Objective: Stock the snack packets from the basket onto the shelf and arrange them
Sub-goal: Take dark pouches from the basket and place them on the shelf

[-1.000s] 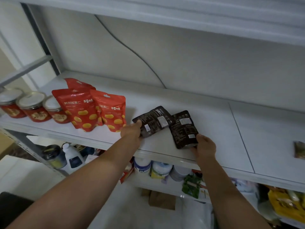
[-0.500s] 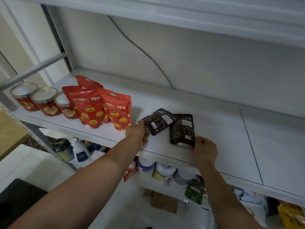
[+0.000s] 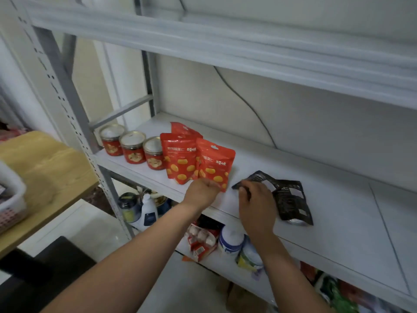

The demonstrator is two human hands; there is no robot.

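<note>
Two dark packets lie flat on the shelf (image 3: 338, 233), near its front edge. The left dark packet (image 3: 262, 178) is tilted, and it overlaps the right dark packet (image 3: 293, 206) where they meet (which of the two is on top is hard to tell). The right hand (image 3: 257, 204) reaches in over the front edge and grasps the left dark packet by its near corner, with the fingers curled round the edge.

Just to the left, three red packets (image 3: 180, 161) stand upright. Two are in front, side by side and touching, and the third is behind them. The left hand (image 3: 203, 190) is at the foot of the right red packet (image 3: 215, 164), fingers curled and touching its lower edge. I cannot tell whether it actually grips the packet or only rests against it. The two hands are near each other but apart.

Further left on the same shelf, three jars (image 3: 132, 146) with metal lids and red labels stand in a row, the last just beside the red packets.

The basket (image 3: 11, 199), white, sits at the left edge of the view on a wooden table (image 3: 45, 166), well apart from the packets. Its contents are too blurred to make out.

On the level below, a white bottle (image 3: 149, 211) and a white tub (image 3: 230, 241) stand among other goods.
</note>
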